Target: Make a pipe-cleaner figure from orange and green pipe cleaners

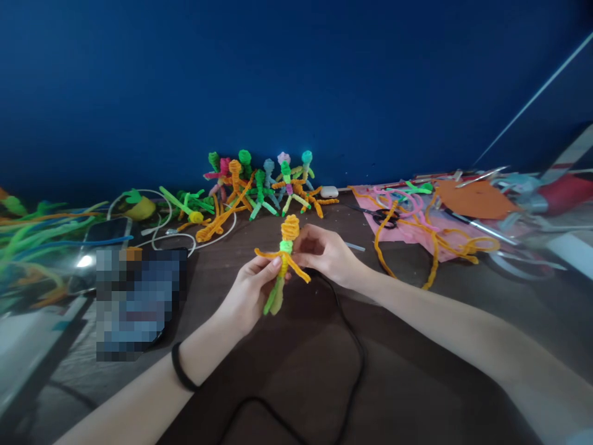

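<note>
The worktop (296, 364) is dark brown and runs under both hands to a plain deep blue wall (278, 74) beyond them; a thin pale line slants up the wall to the far right. One doll (283, 259) is held up above the worktop between two bare hands: it has one orange coiled head, one bright green neck, two orange arms and green legs. The left hand (254, 287) is closed round its body, thumb in front; one black band (184, 368) circles that wrist. The right hand (324, 252) is narrow, its fingertips at the back of the neck; whether they grip it, I cannot tell. Beyond the hands, against the wall, at least nine more dolls (260, 188) stand crowded together, with one white case (329, 191) just beside them. Left of the left hand are one phone (104, 247), one white cable (173, 238), one yellow pear shape (141, 209) and a heap of stems (46, 241), too blurred to count. Right of the right hand lie one pink sheet (403, 230), one orange sheet (477, 199) and one pair of black-handled scissors (386, 218). One black cord (360, 352) curves nearer than the hands.
</note>
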The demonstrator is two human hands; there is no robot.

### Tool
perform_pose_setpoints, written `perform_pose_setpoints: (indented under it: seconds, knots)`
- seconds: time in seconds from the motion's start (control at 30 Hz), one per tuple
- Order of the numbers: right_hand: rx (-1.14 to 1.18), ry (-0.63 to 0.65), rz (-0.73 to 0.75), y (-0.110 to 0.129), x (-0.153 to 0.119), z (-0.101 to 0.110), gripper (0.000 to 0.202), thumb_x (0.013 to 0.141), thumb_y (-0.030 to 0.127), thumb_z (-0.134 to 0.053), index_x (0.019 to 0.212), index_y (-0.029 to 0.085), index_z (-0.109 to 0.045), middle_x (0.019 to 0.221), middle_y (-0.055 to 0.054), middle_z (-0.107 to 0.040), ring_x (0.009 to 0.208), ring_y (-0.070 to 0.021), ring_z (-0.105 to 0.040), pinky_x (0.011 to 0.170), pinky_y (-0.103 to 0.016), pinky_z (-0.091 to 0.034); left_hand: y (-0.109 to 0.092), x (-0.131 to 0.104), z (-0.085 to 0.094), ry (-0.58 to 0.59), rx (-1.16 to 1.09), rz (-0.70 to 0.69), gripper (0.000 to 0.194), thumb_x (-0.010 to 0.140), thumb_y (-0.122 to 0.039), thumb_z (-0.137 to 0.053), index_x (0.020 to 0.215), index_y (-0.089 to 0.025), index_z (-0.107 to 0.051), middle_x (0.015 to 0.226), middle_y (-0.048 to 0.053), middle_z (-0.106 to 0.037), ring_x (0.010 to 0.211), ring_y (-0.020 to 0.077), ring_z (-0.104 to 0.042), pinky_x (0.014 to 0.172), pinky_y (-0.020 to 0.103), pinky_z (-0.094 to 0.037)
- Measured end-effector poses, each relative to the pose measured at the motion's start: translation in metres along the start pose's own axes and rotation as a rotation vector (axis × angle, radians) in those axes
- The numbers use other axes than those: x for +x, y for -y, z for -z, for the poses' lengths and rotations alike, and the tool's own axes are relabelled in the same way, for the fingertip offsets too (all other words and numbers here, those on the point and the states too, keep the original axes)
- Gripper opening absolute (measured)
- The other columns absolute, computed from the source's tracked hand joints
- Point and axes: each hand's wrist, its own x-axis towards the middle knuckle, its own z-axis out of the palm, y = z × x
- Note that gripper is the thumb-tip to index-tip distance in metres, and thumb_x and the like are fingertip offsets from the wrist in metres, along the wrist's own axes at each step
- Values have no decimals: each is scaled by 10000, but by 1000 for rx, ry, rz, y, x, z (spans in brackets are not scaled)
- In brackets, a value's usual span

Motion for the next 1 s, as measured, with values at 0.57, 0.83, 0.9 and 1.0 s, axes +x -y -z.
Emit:
perform_pose_setpoints:
  seconds: [0.57,0.83,0.9,1.0]
  knots:
    - [229,187,-63,-7,-4,3,252,681,316,-684,811,152,-545,720,12,-567,648,-87,-559,616,-231,-471,5,4,2,93,-166,225,82,712,-63,-595,674,-111,-650,560,12,-612,467,59,-554,534,163,-498]
    - [329,159,-55,-12,-6,-1,252,659,274,-704,833,160,-561,717,24,-568,662,-79,-561,661,-232,-488,9,7,2,224,-302,288,122,707,-19,-544,733,-90,-639,547,26,-575,437,48,-494,505,163,-461]
    - [318,160,-69,-11,-6,0,242,662,279,-700,821,157,-564,708,23,-556,670,-87,-563,670,-240,-487,8,6,2,241,-345,300,147,707,-24,-540,782,-97,-643,554,21,-562,439,43,-476,499,159,-447]
    - [328,176,-88,-8,-6,1,218,667,258,-698,806,153,-568,725,21,-536,700,-86,-558,686,-231,-473,5,4,2,255,-404,317,228,708,-27,-530,891,-110,-637,550,1,-530,427,36,-442,473,152,-425]
